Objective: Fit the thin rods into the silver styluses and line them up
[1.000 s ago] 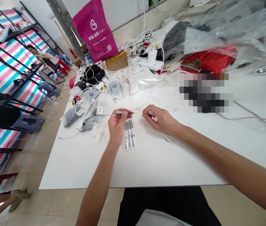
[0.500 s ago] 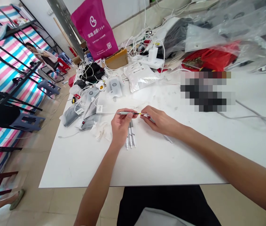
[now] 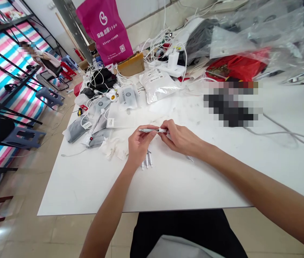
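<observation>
A pen (image 3: 147,130) lies crosswise between my two hands above the white table. My left hand (image 3: 138,142) pinches its left part, with the pointed end sticking out to the left. My right hand (image 3: 178,137) is closed round the pen's right part, and its fingertips nearly meet those of my left. Several more pens (image 3: 147,161) rest side by side on the table under my left hand, their upper ends covered by it. Beyond my right wrist a clear, thin piece (image 3: 190,158) pokes out, too small to name.
Bagged items (image 3: 78,129), crumpled tissue (image 3: 113,148) and a white plastic packet (image 3: 159,86) lie ahead and left on the table (image 3: 98,193). Tangled white cables (image 3: 154,50) fill the back. A blurred-out dark object with a cable stands right. A person (image 3: 46,59) sits far left.
The refill that showed between the two pen parts is now covered, as my hands have come together. The view has shifted slightly.
</observation>
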The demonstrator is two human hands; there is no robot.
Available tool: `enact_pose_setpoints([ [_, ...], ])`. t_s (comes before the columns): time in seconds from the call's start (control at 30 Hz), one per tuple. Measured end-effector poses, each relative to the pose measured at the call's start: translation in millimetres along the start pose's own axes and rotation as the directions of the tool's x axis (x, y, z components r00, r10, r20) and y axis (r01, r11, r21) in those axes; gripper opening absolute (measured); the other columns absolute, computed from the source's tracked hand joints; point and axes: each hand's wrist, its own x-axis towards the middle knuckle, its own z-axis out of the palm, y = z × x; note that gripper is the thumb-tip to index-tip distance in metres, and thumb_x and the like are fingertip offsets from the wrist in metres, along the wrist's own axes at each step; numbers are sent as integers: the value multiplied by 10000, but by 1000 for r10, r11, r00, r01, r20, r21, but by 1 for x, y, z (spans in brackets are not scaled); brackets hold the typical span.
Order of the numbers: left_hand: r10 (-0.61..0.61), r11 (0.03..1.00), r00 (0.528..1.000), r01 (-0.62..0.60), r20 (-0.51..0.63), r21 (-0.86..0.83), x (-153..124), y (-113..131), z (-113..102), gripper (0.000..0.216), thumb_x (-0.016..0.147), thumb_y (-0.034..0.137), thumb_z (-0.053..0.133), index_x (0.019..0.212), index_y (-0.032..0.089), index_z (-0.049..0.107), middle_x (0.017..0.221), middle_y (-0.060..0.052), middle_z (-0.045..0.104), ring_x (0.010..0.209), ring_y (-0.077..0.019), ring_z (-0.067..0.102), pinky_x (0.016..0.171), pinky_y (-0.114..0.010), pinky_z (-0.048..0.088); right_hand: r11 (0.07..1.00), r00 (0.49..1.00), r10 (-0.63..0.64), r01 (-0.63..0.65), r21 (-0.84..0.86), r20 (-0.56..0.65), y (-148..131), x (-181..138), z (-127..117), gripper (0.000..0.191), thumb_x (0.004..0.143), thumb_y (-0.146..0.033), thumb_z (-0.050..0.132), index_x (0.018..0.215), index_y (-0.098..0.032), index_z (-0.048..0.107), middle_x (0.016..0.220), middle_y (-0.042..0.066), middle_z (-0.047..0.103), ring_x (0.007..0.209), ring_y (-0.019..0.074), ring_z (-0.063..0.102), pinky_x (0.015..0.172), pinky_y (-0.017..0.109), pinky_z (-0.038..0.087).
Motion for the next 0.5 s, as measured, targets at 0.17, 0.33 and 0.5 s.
enact_pose_setpoints([
  [0.17,-38,999,999,38,-34,0,2,-5,-5,254,859,432,850,982,214,799,1042,-74,794,972,-200,743,939,-352,575,997,997,-75,75,2,-3,-1,0,1,205,1128,-377,388,1146,-230,532,1013,83,684,700,172,579,575,294,360],
  [0.33,-54,999,997,54,-54,-4,4,-8,-9,240,848,408,864,987,220,809,1029,-60,790,912,-172,731,879,-315,571,999,999,-32,34,38,-35,1,0,1,242,1114,-439,452,1205,-224,518,1034,80,688,729,174,611,587,291,389],
  [0.5,-36,999,999,35,-36,-7,4,-9,-9,216,852,398,861,973,224,816,1033,-45,777,882,-149,699,871,-302,573,999,999,-40,41,22,-20,1,-1,2,200,1127,-393,408,1134,-231,524,1018,70,686,641,155,553,559,294,358],
])
